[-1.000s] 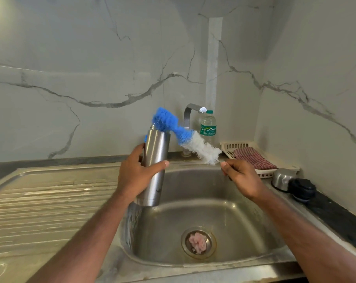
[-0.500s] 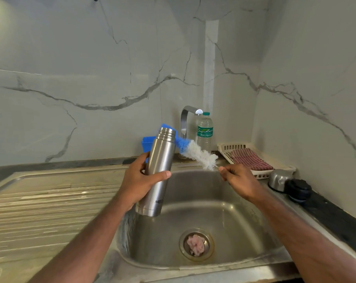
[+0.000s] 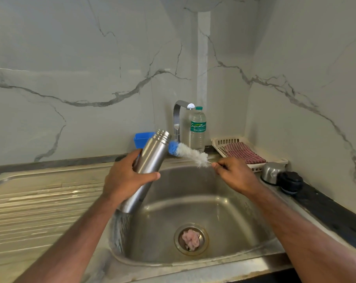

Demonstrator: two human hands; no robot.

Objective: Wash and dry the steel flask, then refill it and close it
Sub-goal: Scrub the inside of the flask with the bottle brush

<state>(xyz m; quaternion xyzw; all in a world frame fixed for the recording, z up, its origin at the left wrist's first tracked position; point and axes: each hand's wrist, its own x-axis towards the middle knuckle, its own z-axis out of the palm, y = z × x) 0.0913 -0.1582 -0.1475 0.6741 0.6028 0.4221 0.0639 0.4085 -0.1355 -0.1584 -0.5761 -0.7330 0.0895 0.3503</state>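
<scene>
Left hand [image 3: 125, 176] grips tilted flask [image 3: 147, 170]; right hand [image 3: 233, 176] pinches brush [image 3: 188, 153], seemingly its wire; bristles could miss the mouth

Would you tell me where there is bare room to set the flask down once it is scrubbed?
The ribbed draining board left of the sink basin lies bare. The basin floor is open around the drain. The right counter is crowded: steel cup, black lid and basket with a cloth. Behind the tap stand a bottle and blue tub.
</scene>
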